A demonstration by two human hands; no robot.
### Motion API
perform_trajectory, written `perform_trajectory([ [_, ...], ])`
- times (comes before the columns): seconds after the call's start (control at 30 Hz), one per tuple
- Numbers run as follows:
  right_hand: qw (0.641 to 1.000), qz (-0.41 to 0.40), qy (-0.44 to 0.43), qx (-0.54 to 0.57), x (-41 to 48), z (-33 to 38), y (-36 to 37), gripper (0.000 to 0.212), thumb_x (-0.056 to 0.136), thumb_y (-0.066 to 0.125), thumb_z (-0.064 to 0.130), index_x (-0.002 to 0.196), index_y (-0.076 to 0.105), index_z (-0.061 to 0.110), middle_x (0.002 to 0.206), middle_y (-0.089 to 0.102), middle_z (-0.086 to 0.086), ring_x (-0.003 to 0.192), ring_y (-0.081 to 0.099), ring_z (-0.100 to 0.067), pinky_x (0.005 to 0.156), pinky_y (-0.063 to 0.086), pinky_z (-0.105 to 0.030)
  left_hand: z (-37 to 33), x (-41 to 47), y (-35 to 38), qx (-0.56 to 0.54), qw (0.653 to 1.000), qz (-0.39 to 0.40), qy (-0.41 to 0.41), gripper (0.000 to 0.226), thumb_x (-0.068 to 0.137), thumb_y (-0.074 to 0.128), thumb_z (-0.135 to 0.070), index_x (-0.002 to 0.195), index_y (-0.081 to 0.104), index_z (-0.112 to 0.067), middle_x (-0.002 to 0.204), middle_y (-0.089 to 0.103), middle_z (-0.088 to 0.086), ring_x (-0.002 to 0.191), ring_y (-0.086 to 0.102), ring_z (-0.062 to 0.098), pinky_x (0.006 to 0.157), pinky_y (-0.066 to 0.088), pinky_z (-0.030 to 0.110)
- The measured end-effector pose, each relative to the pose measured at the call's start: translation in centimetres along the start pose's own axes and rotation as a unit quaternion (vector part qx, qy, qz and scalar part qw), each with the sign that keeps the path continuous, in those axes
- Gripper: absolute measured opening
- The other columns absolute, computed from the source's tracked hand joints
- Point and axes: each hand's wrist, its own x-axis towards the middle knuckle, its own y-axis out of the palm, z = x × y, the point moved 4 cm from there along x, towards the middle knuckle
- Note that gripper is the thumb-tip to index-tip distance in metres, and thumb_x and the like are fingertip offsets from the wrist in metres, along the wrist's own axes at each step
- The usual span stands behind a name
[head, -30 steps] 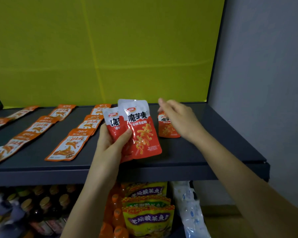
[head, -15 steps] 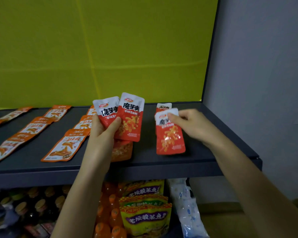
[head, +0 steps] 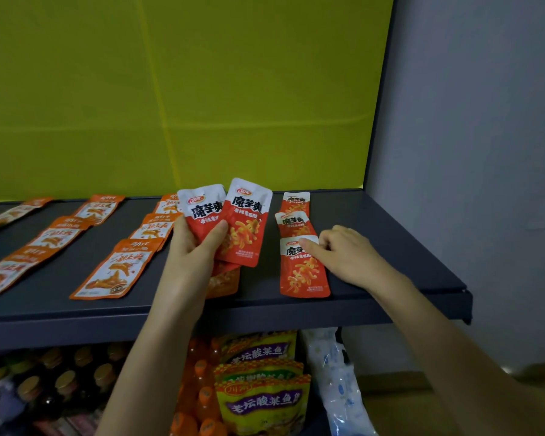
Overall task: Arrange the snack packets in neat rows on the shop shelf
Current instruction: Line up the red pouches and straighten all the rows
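On the dark shelf (head: 375, 247), a column of three red-and-white snack packets lies at the right. My right hand (head: 343, 256) holds the top right corner of the front packet (head: 302, 272), which lies flat; the thumb is on its white top and the fingers are curled beside it. The two other packets (head: 294, 212) lie behind it, overlapping. My left hand (head: 195, 247) grips a fan of the same red packets (head: 246, 228) upright above the shelf's middle, and one more hangs below behind my wrist.
Rows of orange-and-white packets (head: 114, 272) cover the shelf's left half, running front to back. A yellow panel backs the shelf and a grey wall stands at the right. Below are bottles (head: 60, 382), yellow-purple bags (head: 261, 398) and a white-blue bag.
My right hand brought a red packet down and laid it flat at the front of the right column. My left hand stayed put with its fan of packets.
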Motion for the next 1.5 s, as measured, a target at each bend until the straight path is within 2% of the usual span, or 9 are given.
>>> perform_trajectory([
  [0.13, 0.997, -0.071, 0.013, 0.011, -0.2, 0.4, -1.4, 0.047, 0.090, 0.029, 0.060, 0.070, 0.046, 0.021, 0.083, 0.051, 0.003, 0.082, 0.051, -0.017, 0.067, 0.034, -0.031, -0.2, -0.1, 1.2, -0.007, 0.999, 0.028, 0.014, 0.033, 0.089, 0.057, -0.017, 0.121, 0.049, -0.025, 0.107, 0.068, -0.006, 0.089, 0.068, 0.007, 0.061, 0.055, 0.019],
  [0.27, 0.972, -0.060, -0.010, 0.228, -0.4, 2.2, -3.3, 0.060, 0.090, 0.026, 0.061, 0.084, 0.057, 0.009, 0.078, 0.055, 0.007, 0.073, 0.051, -0.007, 0.066, 0.037, -0.028, -0.3, 0.1, 4.0, -0.004, 0.998, 0.060, 0.017, 0.024, 0.087, 0.060, -0.012, 0.108, 0.051, -0.022, 0.101, 0.068, -0.002, 0.081, 0.069, 0.007, 0.059, 0.055, 0.019],
  [0.4, 0.924, -0.052, -0.022, 0.379, 0.2, 2.6, -4.0, 0.021, 0.093, 0.049, 0.035, 0.092, 0.056, 0.016, 0.075, 0.062, 0.008, 0.057, 0.054, 0.006, 0.055, 0.041, -0.013, -0.4, 0.5, 6.9, -0.017, 0.997, 0.081, 0.011, 0.039, 0.083, 0.064, -0.006, 0.117, 0.047, -0.010, 0.102, 0.066, 0.002, 0.082, 0.067, 0.009, 0.064, 0.057, 0.022],
  [0.53, 0.877, -0.107, 0.020, 0.469, 2.3, 0.0, -6.5, 0.008, 0.094, 0.051, 0.020, 0.087, 0.053, 0.016, 0.075, 0.064, 0.002, 0.052, 0.062, 0.003, 0.048, 0.049, -0.013, -1.0, 1.8, 7.9, -0.038, 0.996, 0.079, -0.014, 0.019, 0.089, 0.057, -0.010, 0.107, 0.051, -0.014, 0.095, 0.066, 0.001, 0.068, 0.067, 0.001, 0.057, 0.054, 0.017],
  [0.7, 0.901, -0.170, 0.146, 0.373, 7.1, -6.8, -7.9, 0.020, 0.092, 0.044, 0.013, 0.090, 0.062, 0.005, 0.085, 0.062, -0.011, 0.072, 0.059, -0.021, 0.071, 0.048, -0.033, -2.6, 3.8, 6.8, -0.027, 0.998, 0.025, -0.045, 0.010, 0.089, 0.051, -0.009, 0.088, 0.053, -0.019, 0.073, 0.061, -0.003, 0.044, 0.059, -0.004, 0.043, 0.047, 0.012],
  [0.8, 0.929, -0.106, 0.200, 0.293, 9.4, -9.2, -6.1, 0.018, 0.089, 0.044, 0.010, 0.080, 0.059, 0.008, 0.077, 0.056, -0.012, 0.062, 0.050, -0.020, 0.057, 0.036, -0.027, -2.7, 4.2, 6.7, -0.014, 0.997, 0.029, -0.072, 0.014, 0.090, 0.046, -0.008, 0.079, 0.050, -0.016, 0.067, 0.056, 0.001, 0.038, 0.056, -0.002, 0.039, 0.046, 0.012],
  [1.03, 0.951, -0.105, 0.265, 0.119, 11.1, -11.7, -3.6, 0.027, 0.087, 0.049, 0.016, 0.106, 0.061, 0.001, 0.110, 0.063, -0.019, 0.103, 0.058, -0.036, 0.069, 0.035, -0.028, -1.6, 4.4, 7.4, 0.045, 0.991, 0.082, -0.092, 0.013, 0.092, 0.047, -0.010, 0.104, 0.050, -0.014, 0.081, 0.062, 0.000, 0.049, 0.063, 0.000, 0.040, 0.048, 0.015],
  [1.33, 0.957, -0.120, 0.262, 0.026, 10.8, -11.4, -3.4, 0.039, 0.087, 0.053, 0.024, 0.117, 0.050, -0.001, 0.123, 0.056, -0.020, 0.112, 0.053, -0.037, 0.077, 0.041, -0.032, -0.4, 4.3, 7.8, 0.063, 0.989, 0.102, -0.087, 0.018, 0.092, 0.049, -0.009, 0.110, 0.047, -0.015, 0.092, 0.063, 0.001, 0.074, 0.062, 0.010, 0.051, 0.054, 0.019],
  [1.5, 0.960, -0.110, 0.258, 0.004, 10.3, -11.0, -3.5, 0.044, 0.087, 0.054, 0.025, 0.122, 0.048, -0.001, 0.128, 0.052, -0.020, 0.116, 0.051, -0.037, 0.085, 0.044, -0.036, -0.3, 4.0, 8.2, 0.060, 0.988, 0.117, -0.081, 0.015, 0.092, 0.050, -0.010, 0.105, 0.048, -0.017, 0.089, 0.064, -0.003, 0.067, 0.064, 0.004, 0.048, 0.052, 0.015],
])
